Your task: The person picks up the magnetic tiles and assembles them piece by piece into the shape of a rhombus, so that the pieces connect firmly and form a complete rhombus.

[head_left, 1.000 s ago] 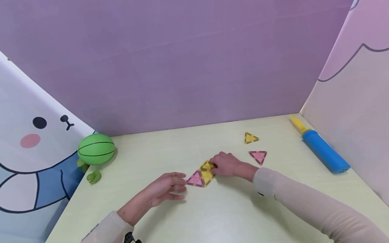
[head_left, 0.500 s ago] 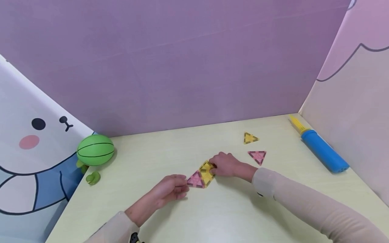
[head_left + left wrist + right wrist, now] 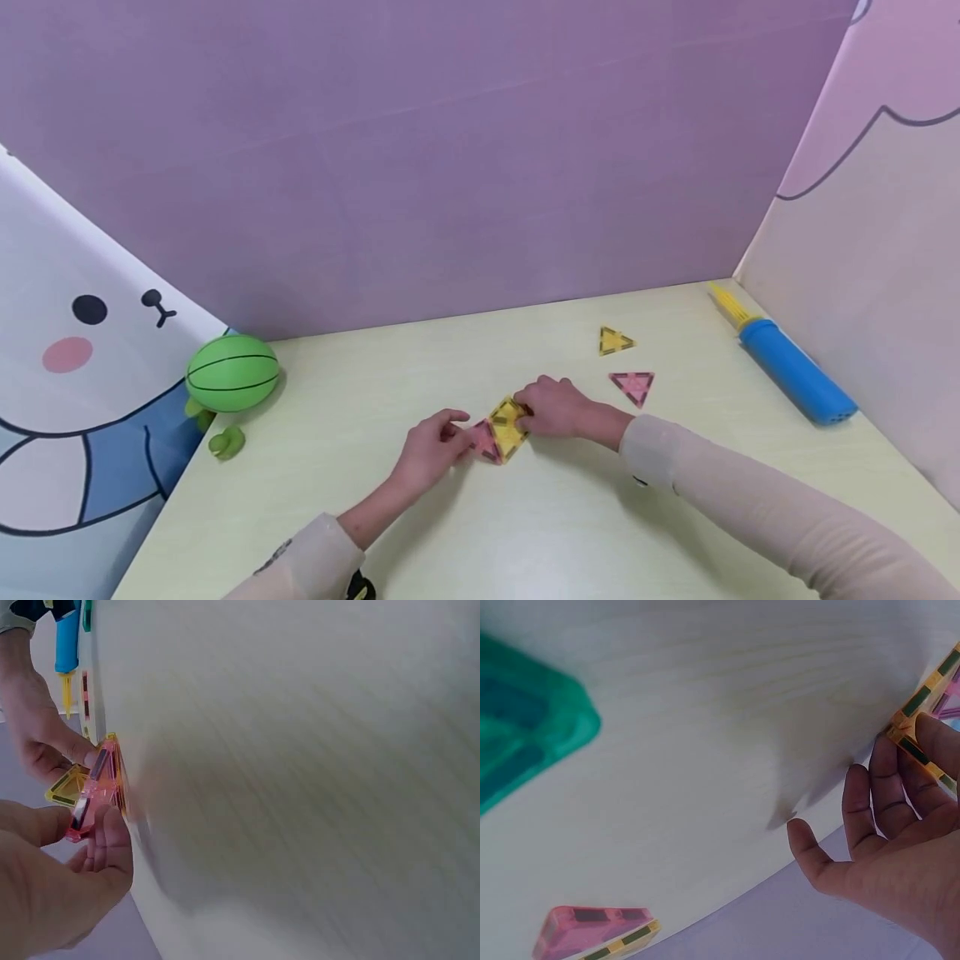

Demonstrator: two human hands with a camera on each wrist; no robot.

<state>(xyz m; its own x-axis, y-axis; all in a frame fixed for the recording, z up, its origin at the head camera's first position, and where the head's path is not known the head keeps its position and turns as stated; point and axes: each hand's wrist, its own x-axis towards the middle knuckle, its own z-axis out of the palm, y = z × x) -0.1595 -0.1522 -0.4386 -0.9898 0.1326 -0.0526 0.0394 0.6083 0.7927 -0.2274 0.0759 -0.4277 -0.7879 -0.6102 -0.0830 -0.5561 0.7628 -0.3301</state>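
Note:
Pink and yellow triangular magnetic tiles stand joined edge to edge at mid-table. My left hand [image 3: 429, 450] pinches the pink tile [image 3: 97, 799] between thumb and fingers, covering its left corner in the head view. On the other side my right hand [image 3: 561, 407] pinches the yellow tiles [image 3: 507, 435] at their right edge. In the left wrist view a yellow tile tilts out at an angle beside the pink one. The right wrist view shows thumb and fingertips on the yellow edge [image 3: 922, 694], the other fingers spread.
A loose yellow triangle [image 3: 615, 341] and pink triangle [image 3: 633, 387] lie right of the hands. Farther right is a blue pump with a yellow nozzle [image 3: 798, 371]. A green striped ball [image 3: 232, 373] and small green object [image 3: 227, 442] sit left. A green translucent piece [image 3: 529, 724] appears close up.
My left hand has moved right and up from beside the pink tile, and its thumb and fingers have closed on it. My right hand has kept its pinch on the yellow tiles.

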